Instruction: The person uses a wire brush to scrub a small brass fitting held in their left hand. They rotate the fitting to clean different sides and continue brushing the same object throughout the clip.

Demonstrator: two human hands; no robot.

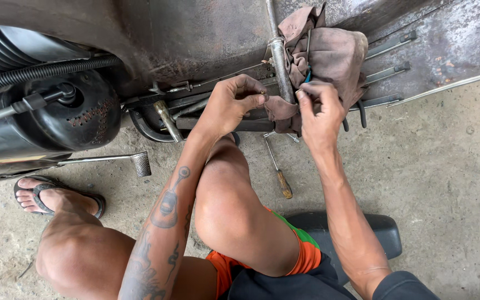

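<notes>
My left hand (230,105) pinches a small brass bit, my right hand (319,111) pinches a thin rod against the rag (329,55); screwdriver (279,172) lies on the floor (445,166) nearer me.

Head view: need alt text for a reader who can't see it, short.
A crouching person's left hand pinches something small and the right hand grips a thin blue-handled tool beside a brownish rag draped over a metal rod under a rusty vehicle body. A wooden-handled screwdriver lies on the concrete floor.
</notes>
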